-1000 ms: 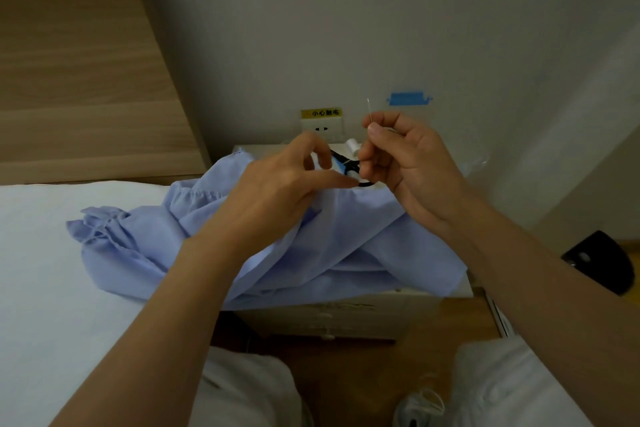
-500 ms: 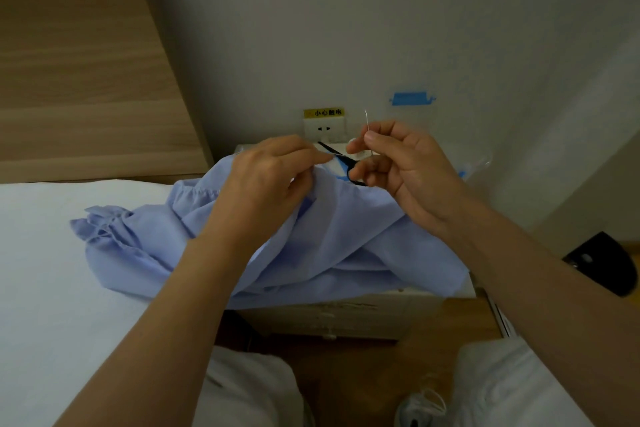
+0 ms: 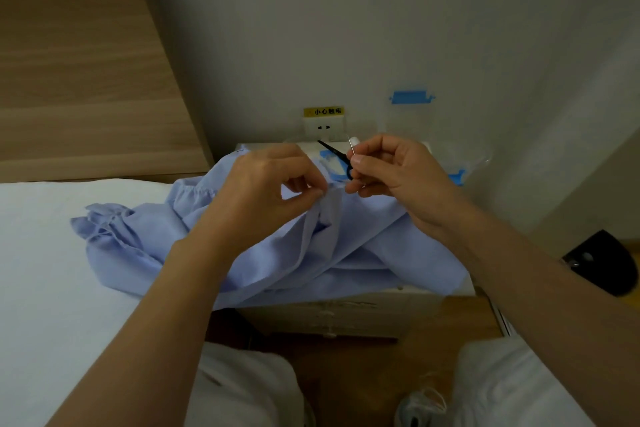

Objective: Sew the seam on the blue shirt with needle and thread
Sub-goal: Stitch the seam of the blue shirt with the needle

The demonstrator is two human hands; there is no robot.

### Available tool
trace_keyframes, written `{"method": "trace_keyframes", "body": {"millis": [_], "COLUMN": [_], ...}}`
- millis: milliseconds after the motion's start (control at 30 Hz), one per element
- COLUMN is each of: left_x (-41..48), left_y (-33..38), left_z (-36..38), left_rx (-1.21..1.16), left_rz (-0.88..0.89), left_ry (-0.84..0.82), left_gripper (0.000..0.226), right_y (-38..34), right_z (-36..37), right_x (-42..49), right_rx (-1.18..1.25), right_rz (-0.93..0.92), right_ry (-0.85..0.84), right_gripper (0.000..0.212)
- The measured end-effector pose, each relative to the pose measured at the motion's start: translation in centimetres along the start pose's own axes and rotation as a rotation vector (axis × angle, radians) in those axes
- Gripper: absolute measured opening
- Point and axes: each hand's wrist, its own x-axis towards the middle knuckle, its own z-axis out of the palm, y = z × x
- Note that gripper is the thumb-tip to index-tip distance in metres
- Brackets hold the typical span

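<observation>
The light blue shirt (image 3: 277,253) lies crumpled across the bed edge and the white nightstand (image 3: 346,308). My left hand (image 3: 266,184) pinches a raised fold of its fabric at the seam between thumb and forefinger. My right hand (image 3: 398,177) is close to the right of it and pinches a thin needle (image 3: 350,146) that points up from its fingertips. No thread is visible to me. Black scissors (image 3: 336,154) lie on the nightstand just behind the two hands, partly hidden by my right fingers.
A white bed (image 3: 45,270) fills the left. A wall socket (image 3: 323,126) with a yellow label is behind the nightstand, beside a clear bag with blue tape (image 3: 412,97). A black object (image 3: 609,260) lies on the floor at right. My knees are below.
Both hands have come down toward the shirt. My left hand has taken a pinch of the fabric fold, and my right hand has lowered the needle close to that fold.
</observation>
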Motion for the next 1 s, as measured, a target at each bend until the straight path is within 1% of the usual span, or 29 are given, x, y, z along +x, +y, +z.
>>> {"method": "trace_keyframes", "body": {"millis": [233,433,567,667,733,867,1000], "left_x": [-0.3,-0.4,-0.6,-0.7,-0.6,-0.4,-0.4], "left_y": [0.5,1.2,0.7,0.2,0.2,0.5,0.7], "left_z": [-0.3,-0.1,-0.2,-0.1,0.0,-0.2,-0.7], "left_rx": [-0.172,-0.299,-0.315,-0.312,-0.350,-0.585,-0.801], "left_rz": [-0.079,-0.166,-0.275,-0.394,-0.506,-0.734,-0.871], "left_ry": [-0.177,-0.247,-0.286,-0.232,-0.206,-0.154,-0.150], "left_gripper": [0.011,0.014,0.018,0.003,0.013,0.012,0.014], "right_y": [0.6,1.1,0.9,0.7,0.5,0.7,1.1], "right_z": [0.0,0.2,-0.2,-0.2,-0.2,0.2,0.3], "right_x": [-0.2,-0.1,0.1,-0.1,-0.5,-1.1,-1.1], "right_rx": [-0.068,-0.095,-0.029,-0.034,-0.093,-0.209,-0.370], "right_rz": [-0.019,-0.067,-0.086,-0.130,-0.165,-0.239,-0.312], "right_ry": [0.030,0.082,0.099,0.015,-0.071,-0.209,-0.238], "right_gripper": [0.010,0.009,0.006,0.008,0.008,0.008,0.012]}}
